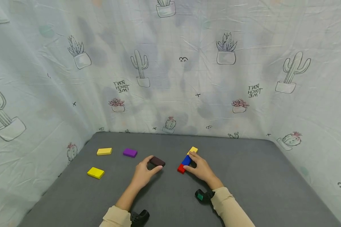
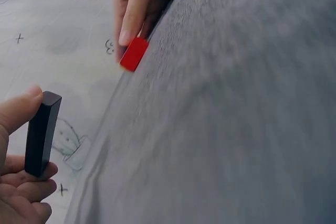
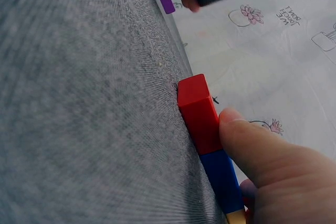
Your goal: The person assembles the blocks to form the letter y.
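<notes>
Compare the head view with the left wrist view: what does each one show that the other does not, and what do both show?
Only the head view shows two yellow blocks, a purple block, and the blue block and yellow block in the row. Only the left wrist view shows the dark block's narrow edge close up. Both show the left hand pinching that dark block, the right hand and the red block.

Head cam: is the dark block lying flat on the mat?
No, the left hand holds the dark block pinched above the grey mat.
</notes>
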`<move>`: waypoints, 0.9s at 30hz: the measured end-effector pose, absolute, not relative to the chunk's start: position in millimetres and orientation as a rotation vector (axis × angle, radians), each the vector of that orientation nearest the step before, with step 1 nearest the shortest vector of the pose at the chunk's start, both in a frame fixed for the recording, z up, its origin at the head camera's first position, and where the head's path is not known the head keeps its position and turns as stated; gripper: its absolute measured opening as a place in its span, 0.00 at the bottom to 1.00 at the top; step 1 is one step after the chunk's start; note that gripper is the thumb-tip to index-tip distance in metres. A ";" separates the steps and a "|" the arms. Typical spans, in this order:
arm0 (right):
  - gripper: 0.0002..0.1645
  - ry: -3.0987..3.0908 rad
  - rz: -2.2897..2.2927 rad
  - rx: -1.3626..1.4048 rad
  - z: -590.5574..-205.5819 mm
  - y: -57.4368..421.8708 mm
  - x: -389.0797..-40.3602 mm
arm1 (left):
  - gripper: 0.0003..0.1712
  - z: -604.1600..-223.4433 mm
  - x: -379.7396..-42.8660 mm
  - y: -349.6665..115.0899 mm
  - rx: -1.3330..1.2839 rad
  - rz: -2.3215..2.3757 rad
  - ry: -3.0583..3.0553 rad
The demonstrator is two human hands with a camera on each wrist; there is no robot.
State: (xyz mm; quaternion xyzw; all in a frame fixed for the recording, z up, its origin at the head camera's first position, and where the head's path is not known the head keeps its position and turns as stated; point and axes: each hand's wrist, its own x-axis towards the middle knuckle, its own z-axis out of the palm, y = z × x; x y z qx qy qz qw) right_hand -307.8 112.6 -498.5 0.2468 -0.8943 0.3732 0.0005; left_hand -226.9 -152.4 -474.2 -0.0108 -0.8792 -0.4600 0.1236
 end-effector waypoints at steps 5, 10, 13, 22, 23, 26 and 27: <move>0.44 -2.813 1.163 0.759 -500.9 112.0 -308.0 | 0.41 -479.0 -239.4 -136.5 0.012 -1.467 -2.513; 0.44 -2.807 1.143 0.752 -502.5 111.3 -307.1 | 0.42 -482.0 -249.3 -121.0 0.065 -1.564 -2.479; 0.44 -2.808 1.153 0.754 -502.7 110.8 -305.6 | 0.42 -483.6 -252.7 -114.2 0.089 -1.619 -2.457; 0.43 -2.818 1.122 0.741 -501.4 108.8 -308.0 | 0.40 -489.3 -262.8 -102.0 0.077 -1.477 -2.483; 0.43 -2.816 1.122 0.740 -500.6 108.6 -308.3 | 0.40 -490.0 -263.9 -100.4 0.081 -1.450 -2.492; 0.43 -2.820 1.129 0.737 -498.9 108.6 -308.9 | 0.40 -492.0 -266.1 -96.0 0.091 -1.387 -2.511; 0.43 -2.822 1.130 0.739 -498.3 108.8 -308.9 | 0.41 -492.7 -266.5 -94.6 0.095 -1.369 -2.518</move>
